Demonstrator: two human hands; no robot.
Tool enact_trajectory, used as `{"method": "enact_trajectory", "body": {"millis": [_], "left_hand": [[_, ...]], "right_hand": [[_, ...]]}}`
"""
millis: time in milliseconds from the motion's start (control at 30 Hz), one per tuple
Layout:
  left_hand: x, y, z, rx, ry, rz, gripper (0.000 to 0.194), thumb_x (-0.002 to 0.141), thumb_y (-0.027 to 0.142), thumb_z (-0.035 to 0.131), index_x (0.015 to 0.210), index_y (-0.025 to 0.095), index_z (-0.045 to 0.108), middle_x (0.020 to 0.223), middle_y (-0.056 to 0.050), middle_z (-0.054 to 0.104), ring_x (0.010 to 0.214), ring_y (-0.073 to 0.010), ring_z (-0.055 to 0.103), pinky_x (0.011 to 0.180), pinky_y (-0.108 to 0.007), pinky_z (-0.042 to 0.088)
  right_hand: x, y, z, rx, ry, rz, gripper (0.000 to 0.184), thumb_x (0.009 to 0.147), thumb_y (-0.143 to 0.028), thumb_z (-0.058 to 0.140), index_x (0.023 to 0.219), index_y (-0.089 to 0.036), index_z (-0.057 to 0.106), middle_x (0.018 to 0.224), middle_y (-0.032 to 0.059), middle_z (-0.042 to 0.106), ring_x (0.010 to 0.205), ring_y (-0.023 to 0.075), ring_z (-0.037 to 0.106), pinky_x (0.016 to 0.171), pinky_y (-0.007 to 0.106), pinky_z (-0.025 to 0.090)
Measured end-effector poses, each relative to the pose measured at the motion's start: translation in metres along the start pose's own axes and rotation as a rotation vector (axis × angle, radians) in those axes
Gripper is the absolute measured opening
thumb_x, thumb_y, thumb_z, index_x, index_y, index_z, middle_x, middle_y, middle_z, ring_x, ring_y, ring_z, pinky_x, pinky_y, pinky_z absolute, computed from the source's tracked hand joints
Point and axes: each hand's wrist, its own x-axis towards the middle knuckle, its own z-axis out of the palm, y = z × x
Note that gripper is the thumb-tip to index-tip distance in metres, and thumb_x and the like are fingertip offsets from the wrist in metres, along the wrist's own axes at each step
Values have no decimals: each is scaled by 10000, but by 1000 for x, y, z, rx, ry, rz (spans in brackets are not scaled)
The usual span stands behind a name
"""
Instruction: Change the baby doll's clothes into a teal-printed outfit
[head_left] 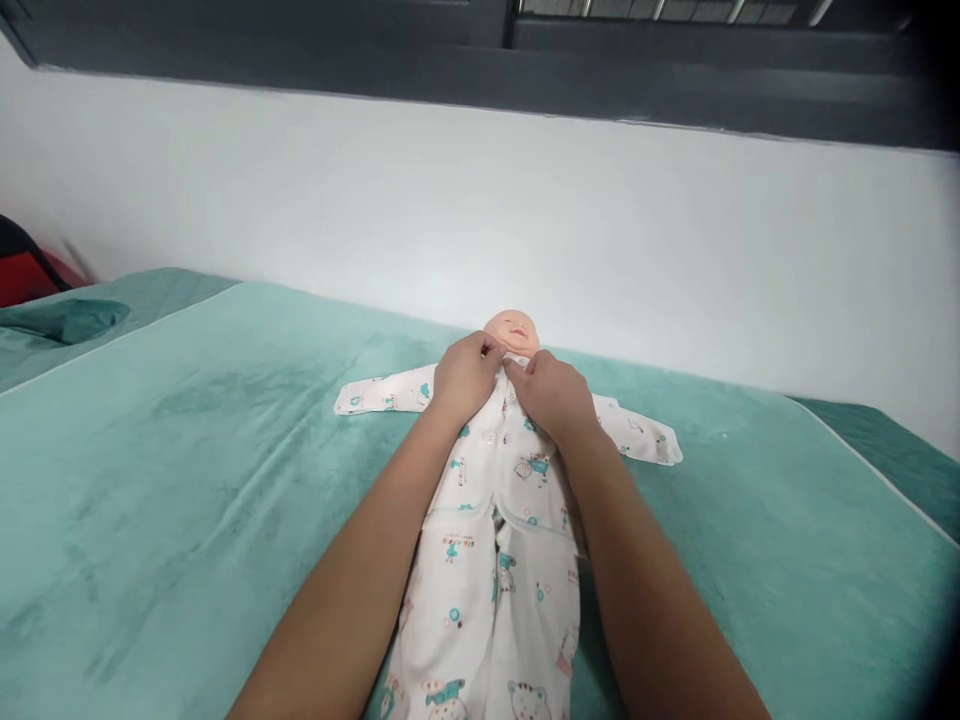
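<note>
A baby doll (511, 326) lies on its back, its head toward the wall. It wears a white printed baby jacket (480, 470) with sleeves spread to both sides, and matching white trousers (457, 620). My left hand (469, 375) pinches the jacket's front edge just below the doll's chin. Close beside it, my right hand (553, 392) pinches the other front edge at the collar. A button shows on the chest lower down. The jacket's lower front edges part slightly over the trousers. What lies between my fingertips is too small to make out.
Under the doll spreads a green plush sheet (225, 480) with a pale seam on each side. A white wall (375, 200) rises behind it, below a dark window frame (300, 50). A red and black object (26, 270) stands at the far left.
</note>
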Motion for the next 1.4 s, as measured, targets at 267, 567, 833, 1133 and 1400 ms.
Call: {"method": "enact_trajectory", "body": {"millis": [267, 567, 833, 1133, 1400], "left_hand": [[-1, 1, 2, -7, -35, 13, 167, 887, 325, 581, 854, 201, 687, 920, -47, 730, 842, -194, 636, 787, -327, 465], [-3, 3, -2, -23, -94, -20, 111, 851, 299, 616, 825, 205, 670, 907, -44, 735, 824, -194, 641, 747, -322, 477], [-2, 9, 0, -277, -22, 4, 116, 854, 280, 605, 838, 174, 649, 811, -15, 683, 746, -137, 593, 724, -271, 455], [-1, 8, 2, -280, -51, -26, 123, 847, 285, 627, 828, 168, 658, 849, -26, 703, 780, -141, 604, 764, -279, 469], [-1, 9, 2, -332, -45, -48, 109, 817, 272, 670, 810, 164, 684, 858, -37, 725, 801, -153, 635, 751, -285, 472]], "right_hand": [[15, 5, 2, -18, -28, -40, 342, 917, -476, 405, 742, -216, 544, 886, 153, 674, 811, 277, 609, 671, 356, 389], [13, 20, 3, 544, 154, 29, 196, 751, -280, 497, 564, -225, 475, 569, -11, 523, 593, 153, 428, 567, 285, 339], [-4, 24, 10, 988, 136, 100, 87, 697, -271, 562, 680, -205, 616, 598, -36, 533, 538, 113, 437, 529, 242, 364], [0, 23, 13, 1034, 89, 4, 198, 697, -258, 605, 838, -184, 722, 651, -34, 594, 601, 103, 497, 594, 232, 405], [2, 28, 8, 1232, -55, 19, 218, 694, -256, 657, 874, -180, 753, 618, -49, 528, 556, 80, 418, 541, 224, 337]]}}
